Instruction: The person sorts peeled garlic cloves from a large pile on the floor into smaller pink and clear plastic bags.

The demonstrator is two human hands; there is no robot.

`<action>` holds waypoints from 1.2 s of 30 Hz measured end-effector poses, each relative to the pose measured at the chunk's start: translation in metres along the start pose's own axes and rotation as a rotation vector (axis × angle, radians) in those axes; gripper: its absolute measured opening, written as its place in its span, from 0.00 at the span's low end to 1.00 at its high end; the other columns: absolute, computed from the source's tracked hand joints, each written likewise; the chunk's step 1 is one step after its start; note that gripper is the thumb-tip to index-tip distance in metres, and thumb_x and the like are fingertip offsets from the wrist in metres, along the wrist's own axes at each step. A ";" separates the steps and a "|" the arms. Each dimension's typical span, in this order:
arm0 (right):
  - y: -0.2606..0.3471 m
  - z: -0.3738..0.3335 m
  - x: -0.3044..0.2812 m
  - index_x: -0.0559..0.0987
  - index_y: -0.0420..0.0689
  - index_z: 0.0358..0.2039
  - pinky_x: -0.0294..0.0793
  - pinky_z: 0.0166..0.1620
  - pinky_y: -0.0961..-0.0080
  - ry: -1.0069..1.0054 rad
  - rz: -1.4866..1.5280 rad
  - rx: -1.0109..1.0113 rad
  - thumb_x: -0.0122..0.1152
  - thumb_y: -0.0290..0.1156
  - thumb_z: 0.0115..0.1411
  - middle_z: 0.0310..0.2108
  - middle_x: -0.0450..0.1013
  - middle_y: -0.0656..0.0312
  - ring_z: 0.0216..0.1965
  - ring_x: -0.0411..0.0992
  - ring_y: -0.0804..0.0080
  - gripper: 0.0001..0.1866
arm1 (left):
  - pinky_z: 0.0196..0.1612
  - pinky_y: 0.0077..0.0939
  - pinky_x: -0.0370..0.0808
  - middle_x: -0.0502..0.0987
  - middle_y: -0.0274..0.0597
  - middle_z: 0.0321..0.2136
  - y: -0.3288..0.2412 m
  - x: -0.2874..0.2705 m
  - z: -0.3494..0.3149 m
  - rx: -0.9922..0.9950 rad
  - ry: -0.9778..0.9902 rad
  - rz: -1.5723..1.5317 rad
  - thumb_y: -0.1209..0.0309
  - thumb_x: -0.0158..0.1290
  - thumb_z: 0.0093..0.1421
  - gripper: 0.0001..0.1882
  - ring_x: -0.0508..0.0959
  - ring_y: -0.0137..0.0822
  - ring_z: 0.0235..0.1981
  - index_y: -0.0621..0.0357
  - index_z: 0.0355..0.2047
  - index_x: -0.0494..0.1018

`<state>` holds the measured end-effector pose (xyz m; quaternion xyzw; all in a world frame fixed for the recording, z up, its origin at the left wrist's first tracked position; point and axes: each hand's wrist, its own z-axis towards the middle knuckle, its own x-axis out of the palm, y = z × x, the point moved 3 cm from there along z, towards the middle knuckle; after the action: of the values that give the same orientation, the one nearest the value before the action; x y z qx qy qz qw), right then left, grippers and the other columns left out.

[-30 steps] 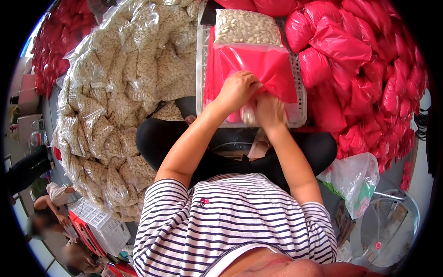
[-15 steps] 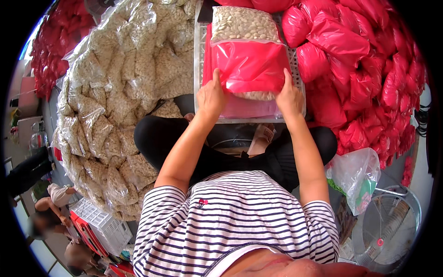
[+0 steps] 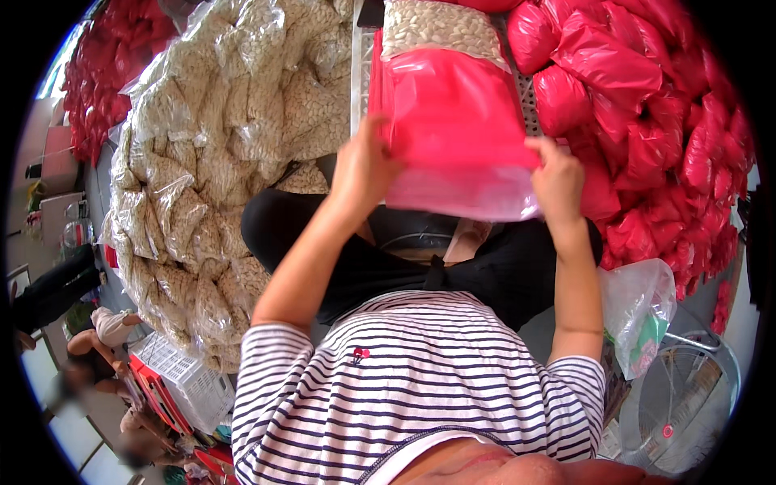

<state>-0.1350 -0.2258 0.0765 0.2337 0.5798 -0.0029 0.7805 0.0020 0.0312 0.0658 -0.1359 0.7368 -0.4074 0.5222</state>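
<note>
Between my hands a flat pink-red plastic bag [image 3: 457, 113] with a translucent lower edge [image 3: 465, 192] is held out over a white crate [image 3: 356, 73]. My left hand [image 3: 364, 170] grips its left edge; slight motion blur softens the fingertips. At the lower right edge, my right hand [image 3: 558, 179] pinches the film between thumb and fingers. Just beyond the bag's far end lies a clear bag of pale, flat seeds or beans [image 3: 440, 31]. Whether part of it is under the red film is hidden.
A large heap of clear bags filled with pale seeds [image 3: 210, 162] rises on the left. Filled red bags [image 3: 638, 129] are piled on the right. Lower right are a clear plastic bag [image 3: 638, 311] and a fan [image 3: 679, 396]. Other people [image 3: 97, 339] sit near a white crate [image 3: 186, 380].
My right hand has moved right and slightly toward me. The red film now stretches nearer my lap, and its translucent edge hangs past the crate. Pale contents seen below the film earlier are now covered.
</note>
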 end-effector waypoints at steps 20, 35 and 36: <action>0.127 -0.079 0.119 0.75 0.44 0.26 0.72 0.28 0.69 0.178 0.458 -0.719 0.65 0.30 0.47 0.26 0.68 0.61 0.27 0.72 0.67 0.07 | 0.54 0.36 0.66 0.74 0.46 0.47 0.092 0.081 -0.095 -0.703 0.441 -1.497 0.48 0.31 0.68 0.29 0.74 0.39 0.48 0.59 0.56 0.62; -0.086 -0.095 -0.061 0.76 0.46 0.34 0.70 0.29 0.61 -0.058 -0.513 -0.093 0.63 0.38 0.54 0.24 0.73 0.60 0.27 0.73 0.59 0.11 | 0.65 0.43 0.56 0.46 0.44 0.67 0.044 0.012 -0.027 0.791 0.202 0.935 0.74 0.55 0.51 0.41 0.49 0.40 0.68 0.55 0.65 0.52; -0.086 -0.089 -0.044 0.76 0.47 0.41 0.71 0.31 0.61 -0.090 -0.434 -0.218 0.63 0.37 0.54 0.27 0.74 0.60 0.30 0.73 0.61 0.15 | 0.65 0.44 0.55 0.45 0.43 0.68 0.041 0.019 -0.024 0.866 0.222 0.954 0.74 0.55 0.51 0.41 0.48 0.39 0.68 0.54 0.65 0.52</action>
<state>-0.2536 -0.2817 0.0655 0.0175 0.5780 -0.1184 0.8072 -0.0177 0.0563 0.0256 0.4715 0.5351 -0.4026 0.5738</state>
